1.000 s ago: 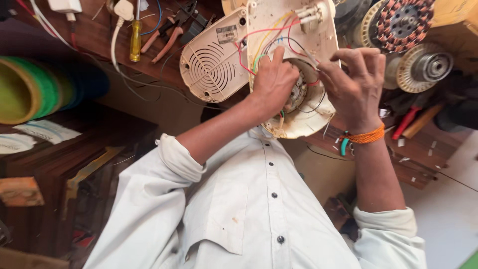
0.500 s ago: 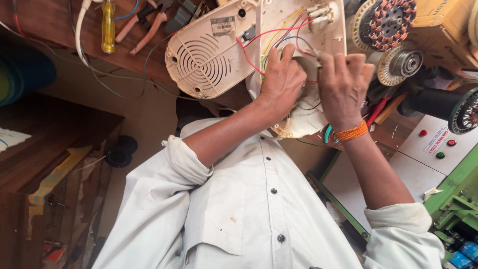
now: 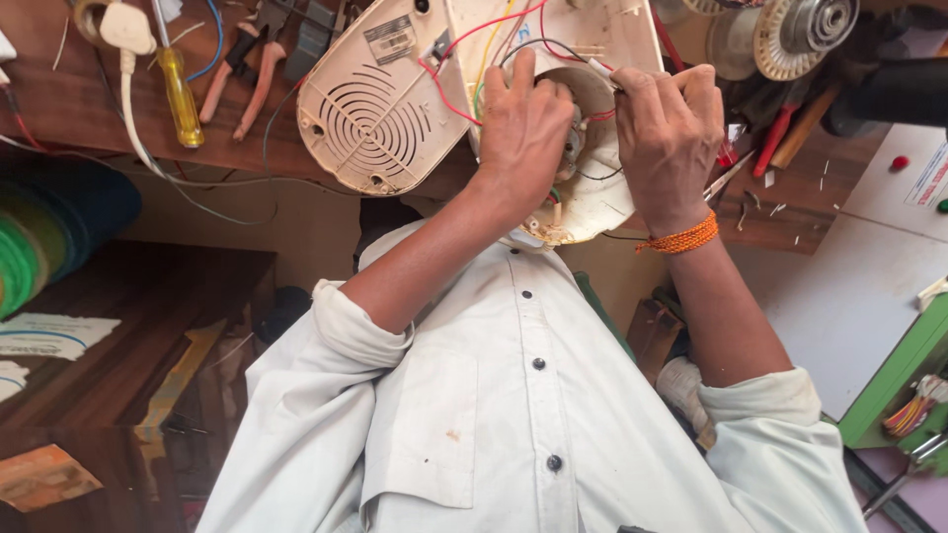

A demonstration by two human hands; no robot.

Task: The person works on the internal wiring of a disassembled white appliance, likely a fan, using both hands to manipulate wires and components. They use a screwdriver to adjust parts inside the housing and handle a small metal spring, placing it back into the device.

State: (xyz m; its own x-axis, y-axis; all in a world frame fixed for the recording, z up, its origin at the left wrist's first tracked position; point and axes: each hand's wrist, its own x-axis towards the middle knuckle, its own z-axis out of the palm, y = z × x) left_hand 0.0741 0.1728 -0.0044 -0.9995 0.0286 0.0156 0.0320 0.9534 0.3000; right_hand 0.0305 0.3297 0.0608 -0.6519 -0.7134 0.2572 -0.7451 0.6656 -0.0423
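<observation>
My left hand (image 3: 523, 128) grips the motor inside the opened cream appliance (image 3: 395, 109) on the bench (image 3: 59, 99); right hand (image 3: 667, 138) fingers pinch a wire. Tugging could snap it.

A small grey rectangular label (image 3: 392, 39) sticks on the cream appliance casing (image 3: 375, 109), above its round vent grille, tilted. At the left edge, on the dark wooden shelf (image 3: 148, 306), lies a white paper slip (image 3: 54, 334) with blue print, curled at its ends, and a second white scrap (image 3: 10, 380) just below it. Lower left, an orange-brown printed card (image 3: 44, 476) rests flat. At the right edge, a white sticker with red marking (image 3: 930, 176) sits on the white panel (image 3: 869, 276).
</observation>
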